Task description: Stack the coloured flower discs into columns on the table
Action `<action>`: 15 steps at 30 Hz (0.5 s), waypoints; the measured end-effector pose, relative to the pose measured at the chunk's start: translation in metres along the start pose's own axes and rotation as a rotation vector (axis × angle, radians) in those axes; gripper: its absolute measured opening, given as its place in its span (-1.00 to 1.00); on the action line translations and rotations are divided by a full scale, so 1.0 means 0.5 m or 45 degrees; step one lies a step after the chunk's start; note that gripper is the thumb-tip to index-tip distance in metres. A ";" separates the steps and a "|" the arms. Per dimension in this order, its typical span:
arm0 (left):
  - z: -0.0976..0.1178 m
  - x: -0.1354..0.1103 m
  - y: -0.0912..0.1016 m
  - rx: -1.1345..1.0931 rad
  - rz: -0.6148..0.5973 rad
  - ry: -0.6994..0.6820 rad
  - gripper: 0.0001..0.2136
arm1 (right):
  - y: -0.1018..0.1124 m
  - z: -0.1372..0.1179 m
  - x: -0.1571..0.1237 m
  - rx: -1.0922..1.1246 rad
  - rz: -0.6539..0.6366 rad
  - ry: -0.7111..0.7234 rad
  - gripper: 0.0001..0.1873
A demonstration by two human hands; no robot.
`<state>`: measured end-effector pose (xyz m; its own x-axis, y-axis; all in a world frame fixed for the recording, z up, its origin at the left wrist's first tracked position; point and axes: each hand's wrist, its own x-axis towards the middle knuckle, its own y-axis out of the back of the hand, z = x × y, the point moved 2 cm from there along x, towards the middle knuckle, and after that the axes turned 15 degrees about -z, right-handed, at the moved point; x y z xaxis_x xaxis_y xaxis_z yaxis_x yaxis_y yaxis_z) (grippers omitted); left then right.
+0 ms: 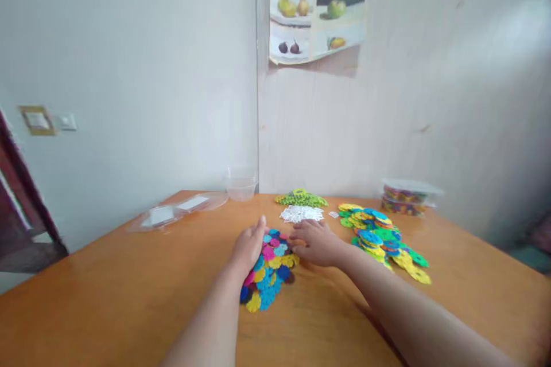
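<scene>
Half-spread hands [250, 246] flanking coloured discs [269, 267], gripping nothing, white pieces [302, 214] beyond, larger discs [373, 236] rightward, clear tub [241, 187] behind

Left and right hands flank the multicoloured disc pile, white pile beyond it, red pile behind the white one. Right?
One slip: the head view shows a green pile behind the white pile, not a red one. The left hand and right hand do flank the multicoloured disc pile, white pile beyond.
</scene>
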<state>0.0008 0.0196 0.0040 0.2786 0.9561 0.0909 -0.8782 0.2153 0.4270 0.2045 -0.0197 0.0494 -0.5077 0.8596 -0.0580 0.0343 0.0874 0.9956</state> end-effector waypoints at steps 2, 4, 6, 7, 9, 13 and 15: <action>0.000 -0.001 0.000 -0.006 0.002 0.000 -0.41 | -0.006 -0.003 0.005 -0.016 -0.049 -0.004 -0.67; 0.001 -0.001 0.000 -0.002 0.007 -0.001 -0.40 | -0.010 -0.006 0.009 -0.014 -0.069 -0.008 -0.70; 0.003 0.000 0.001 0.012 0.018 -0.001 -0.40 | -0.011 -0.007 0.012 0.012 -0.061 -0.014 -0.75; 0.005 0.000 0.001 0.022 0.022 -0.002 -0.39 | -0.011 -0.007 0.013 0.028 -0.044 -0.018 -0.77; 0.008 0.000 0.002 0.038 0.029 -0.003 -0.38 | -0.005 -0.003 0.012 0.057 0.012 -0.026 -0.79; 0.010 0.000 0.003 0.052 0.027 -0.002 -0.36 | 0.022 0.025 0.001 0.103 0.111 -0.024 -0.76; 0.008 0.001 0.003 0.057 0.019 -0.003 -0.36 | 0.038 0.046 -0.007 0.120 0.111 -0.026 -0.77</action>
<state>0.0009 0.0195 0.0083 0.2667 0.9586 0.0993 -0.8640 0.1922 0.4653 0.2267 -0.0096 0.0667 -0.4820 0.8758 0.0259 0.1588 0.0583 0.9856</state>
